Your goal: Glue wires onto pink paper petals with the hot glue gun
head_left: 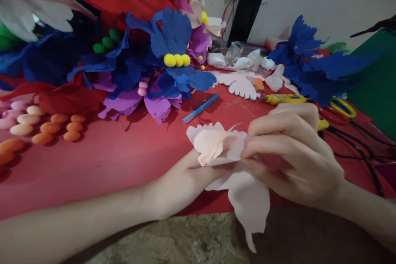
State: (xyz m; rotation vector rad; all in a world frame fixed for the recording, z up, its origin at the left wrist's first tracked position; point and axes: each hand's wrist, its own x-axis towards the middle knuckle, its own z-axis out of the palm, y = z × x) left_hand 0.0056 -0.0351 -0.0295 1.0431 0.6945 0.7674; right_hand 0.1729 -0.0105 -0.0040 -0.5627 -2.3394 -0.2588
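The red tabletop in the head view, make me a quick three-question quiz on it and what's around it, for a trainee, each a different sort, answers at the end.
1. Multiple choice: behind the blue pen, what colour are the three balls lined up on the blue shape? A green, B yellow, C orange.
2. True or false: the blue pen lies on the red tabletop, touched by neither the left hand nor the right hand.
3. Fill in the word: the fingertips of the right hand are at the edge of a thin, folded piece coloured pale ____.

Key: 1 B; 2 true; 3 pink.
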